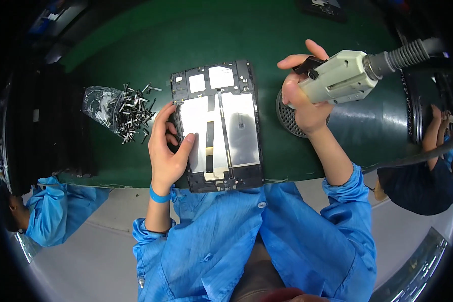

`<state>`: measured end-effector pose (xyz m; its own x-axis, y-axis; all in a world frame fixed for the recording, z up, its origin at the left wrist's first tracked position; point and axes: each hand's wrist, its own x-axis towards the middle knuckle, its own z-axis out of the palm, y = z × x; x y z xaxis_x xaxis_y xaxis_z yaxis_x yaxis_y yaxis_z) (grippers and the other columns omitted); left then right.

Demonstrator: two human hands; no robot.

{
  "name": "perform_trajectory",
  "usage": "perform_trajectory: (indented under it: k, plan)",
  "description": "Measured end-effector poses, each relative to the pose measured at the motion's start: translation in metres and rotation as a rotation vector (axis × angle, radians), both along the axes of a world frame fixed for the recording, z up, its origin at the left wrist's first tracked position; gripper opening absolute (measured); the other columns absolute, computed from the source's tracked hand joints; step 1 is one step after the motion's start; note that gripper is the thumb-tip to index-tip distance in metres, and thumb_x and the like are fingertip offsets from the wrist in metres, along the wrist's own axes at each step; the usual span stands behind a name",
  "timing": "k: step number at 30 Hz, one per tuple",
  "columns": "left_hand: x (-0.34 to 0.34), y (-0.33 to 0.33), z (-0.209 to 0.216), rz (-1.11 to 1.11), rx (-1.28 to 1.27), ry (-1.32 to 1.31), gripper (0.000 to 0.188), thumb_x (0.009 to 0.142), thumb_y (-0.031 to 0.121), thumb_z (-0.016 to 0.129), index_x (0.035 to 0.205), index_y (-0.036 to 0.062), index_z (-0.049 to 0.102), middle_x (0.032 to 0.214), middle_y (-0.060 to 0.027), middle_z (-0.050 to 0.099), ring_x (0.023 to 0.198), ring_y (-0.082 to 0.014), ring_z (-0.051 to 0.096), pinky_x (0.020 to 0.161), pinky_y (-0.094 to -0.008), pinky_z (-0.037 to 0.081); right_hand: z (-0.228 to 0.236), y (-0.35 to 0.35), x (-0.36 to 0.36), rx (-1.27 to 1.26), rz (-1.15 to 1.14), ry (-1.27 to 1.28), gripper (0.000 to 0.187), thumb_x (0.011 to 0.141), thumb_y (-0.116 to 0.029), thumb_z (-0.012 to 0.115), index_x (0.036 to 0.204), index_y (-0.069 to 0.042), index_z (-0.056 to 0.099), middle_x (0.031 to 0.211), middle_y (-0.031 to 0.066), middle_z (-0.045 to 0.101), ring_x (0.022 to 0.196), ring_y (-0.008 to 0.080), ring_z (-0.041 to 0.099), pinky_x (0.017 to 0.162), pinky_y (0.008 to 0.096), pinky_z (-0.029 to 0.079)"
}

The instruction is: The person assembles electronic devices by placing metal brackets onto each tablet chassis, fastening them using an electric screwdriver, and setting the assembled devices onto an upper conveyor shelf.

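My left hand (169,158) grips the left edge of an opened tablet (244,133), its thumb on the front and the fingers curled round the side. The tablet lies upright before me, lower end at the table edge, showing silver battery panels, a black frame and thin flex cables. To the right, my right hand (309,110) is wrapped round a beige hand-held tool (340,75) with a black lever and a ribbed grey hose; its thumb and index finger stick out. A round perforated grey metal piece (288,118) shows below this hand, partly covered; whether it joins the tool I cannot tell.
Small black and silver parts (136,113) spill from a clear plastic bag (101,103) left of the tablet on the green tabletop (136,55). Dark stacks (40,121) stand farther left. A dark tray (322,9) sits at the back. Co-workers (60,211) sit at both sides.
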<state>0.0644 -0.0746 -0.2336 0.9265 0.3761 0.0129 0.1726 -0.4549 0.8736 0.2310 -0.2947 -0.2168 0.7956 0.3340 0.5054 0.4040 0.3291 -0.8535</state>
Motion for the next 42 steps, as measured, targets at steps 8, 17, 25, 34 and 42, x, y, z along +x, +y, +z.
perform_trajectory:
  k: [8, 17, 25, 34, 42]
  plan:
    - [-0.007, 0.003, 0.002, -0.011, 0.087, 0.015, 0.06, 0.068, 0.002, 0.063, 0.126, 0.0027, 0.047, 0.119, -0.0098, 0.054, 0.075, -0.0141, 0.048, 0.061, -0.0243, 0.042, 0.022, 0.005, 0.004, 0.159, -0.02, -0.026, 0.062, 0.078, 0.002, 0.056, 0.133, 0.003, 0.029, 0.101, 0.0179, 0.058, 0.052, 0.008, 0.048, 0.047, 0.0204, 0.042]
    - [0.012, 0.038, 0.014, 0.072, 0.47, -0.254, 0.012, 0.074, -0.001, 0.063, 0.086, -0.0007, 0.062, 0.085, -0.0139, 0.062, 0.074, -0.0306, 0.057, 0.066, -0.0377, 0.047, 0.053, 0.032, -0.003, 0.173, 0.094, -0.093, 0.058, 0.083, -0.006, 0.05, 0.135, 0.003, 0.025, 0.1, 0.0177, 0.052, 0.05, 0.0098, 0.047, 0.045, 0.0229, 0.039]
    - [0.01, 0.087, 0.028, -0.163, 0.708, -0.08, 0.014, 0.064, 0.0, 0.07, 0.077, 0.0019, 0.064, 0.073, -0.0084, 0.057, 0.074, -0.0273, 0.053, 0.067, -0.0363, 0.041, 0.073, 0.069, -0.003, 0.268, 0.142, -0.086, 0.053, 0.083, -0.003, 0.049, 0.131, 0.005, 0.027, 0.098, 0.0168, 0.054, 0.049, 0.0091, 0.045, 0.046, 0.0227, 0.04]
    - [0.005, 0.094, 0.014, -0.042, 0.623, -0.233, 0.009, 0.068, 0.0, 0.067, 0.075, 0.0037, 0.063, 0.073, -0.0063, 0.056, 0.075, -0.0246, 0.053, 0.068, -0.0342, 0.038, 0.093, 0.08, 0.015, 0.31, 0.128, -0.116, 0.042, 0.087, -0.005, 0.041, 0.127, -0.001, 0.032, 0.104, 0.0149, 0.053, 0.055, 0.0098, 0.042, 0.054, 0.025, 0.036]
    - [0.017, 0.099, 0.016, -0.15, 0.767, -0.107, 0.016, 0.065, 0.005, 0.072, 0.08, 0.0066, 0.067, 0.078, -0.0028, 0.056, 0.082, -0.0215, 0.051, 0.076, -0.0335, 0.033, 0.099, 0.07, 0.027, 0.441, 0.115, -0.123, 0.042, 0.086, -0.003, 0.045, 0.125, 0.005, 0.034, 0.1, 0.0192, 0.057, 0.053, 0.0111, 0.046, 0.05, 0.0259, 0.038]
